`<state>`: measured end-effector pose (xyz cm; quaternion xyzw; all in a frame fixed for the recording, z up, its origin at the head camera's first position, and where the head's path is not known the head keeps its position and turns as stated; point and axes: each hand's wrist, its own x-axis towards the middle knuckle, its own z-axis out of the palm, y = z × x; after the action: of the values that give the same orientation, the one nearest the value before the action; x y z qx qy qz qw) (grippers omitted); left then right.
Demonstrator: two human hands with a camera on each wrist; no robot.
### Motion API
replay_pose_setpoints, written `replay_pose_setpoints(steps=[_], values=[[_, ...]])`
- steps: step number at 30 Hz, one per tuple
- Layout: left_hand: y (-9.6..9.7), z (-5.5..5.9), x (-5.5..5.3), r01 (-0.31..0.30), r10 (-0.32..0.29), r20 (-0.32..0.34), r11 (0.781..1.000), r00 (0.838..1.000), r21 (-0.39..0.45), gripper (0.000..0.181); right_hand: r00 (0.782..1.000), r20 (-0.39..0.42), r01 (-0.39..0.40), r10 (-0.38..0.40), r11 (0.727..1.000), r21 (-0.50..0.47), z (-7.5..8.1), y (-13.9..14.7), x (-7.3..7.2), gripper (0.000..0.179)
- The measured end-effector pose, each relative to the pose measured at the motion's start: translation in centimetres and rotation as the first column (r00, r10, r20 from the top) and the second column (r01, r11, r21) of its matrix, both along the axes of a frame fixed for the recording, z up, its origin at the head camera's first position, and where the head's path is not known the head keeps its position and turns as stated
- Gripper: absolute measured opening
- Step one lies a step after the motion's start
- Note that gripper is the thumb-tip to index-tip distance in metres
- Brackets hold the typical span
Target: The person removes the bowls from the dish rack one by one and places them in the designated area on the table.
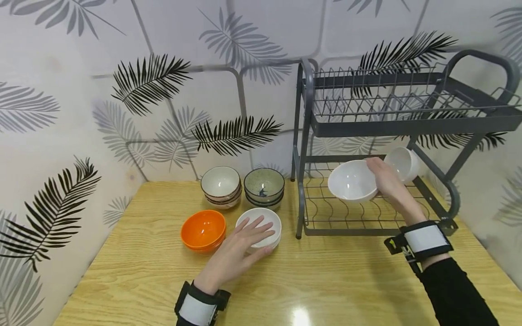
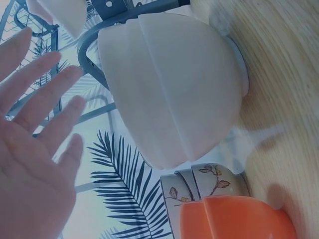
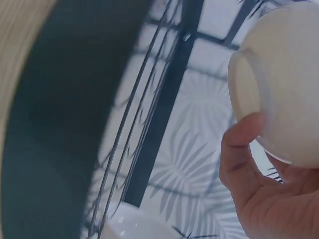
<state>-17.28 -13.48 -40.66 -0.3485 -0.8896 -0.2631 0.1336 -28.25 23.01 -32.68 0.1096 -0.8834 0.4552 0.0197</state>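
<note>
In the head view my right hand grips a white bowl by its edge, tilted, at the front of the rack's lower tier. The right wrist view shows the thumb against the foot ring of that bowl. Another white bowl leans on its side at the right of the lower tier, partly behind my right hand. My left hand hovers with spread fingers over a stack of white bowls, holding nothing. From the left wrist, the stacked white bowls stand beside the fingers.
Stacked orange bowls sit left of the white ones. Behind them stand a stack of cream bowls and a stack of greenish, dark-rimmed bowls. The grey two-tier dish rack stands on the wooden table, near the patterned wall.
</note>
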Motion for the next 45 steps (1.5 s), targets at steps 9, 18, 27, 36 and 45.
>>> replay_pose_setpoints(steps=[9,18,27,36,45], values=[[0.4,0.9,0.4,0.055,-0.040,-0.147,0.994,0.988,0.099,0.041,0.974,0.041,-0.212,0.222,0.963,-0.167,-0.9,-2.9,3.4,0.062],[1.6,2.4,1.5,0.169,-0.117,-0.325,0.976,0.939,0.137,0.040,0.931,0.105,-0.317,0.351,0.916,-0.246,-2.2,-6.3,5.8,0.055],[3.0,3.5,2.9,0.234,-0.182,-0.376,0.967,0.909,0.099,0.044,0.868,0.123,-0.417,0.481,0.841,-0.345,-3.2,-9.0,6.9,0.052],[3.8,3.2,3.6,0.297,-0.280,-0.329,0.955,0.902,0.003,0.041,0.784,0.099,-0.506,0.612,0.724,-0.469,-4.0,-10.1,7.7,0.050],[4.1,3.2,3.7,0.329,-0.337,-0.343,0.941,0.877,-0.082,0.031,0.786,0.080,-0.514,0.614,0.719,-0.468,-4.5,-10.1,8.0,0.049]])
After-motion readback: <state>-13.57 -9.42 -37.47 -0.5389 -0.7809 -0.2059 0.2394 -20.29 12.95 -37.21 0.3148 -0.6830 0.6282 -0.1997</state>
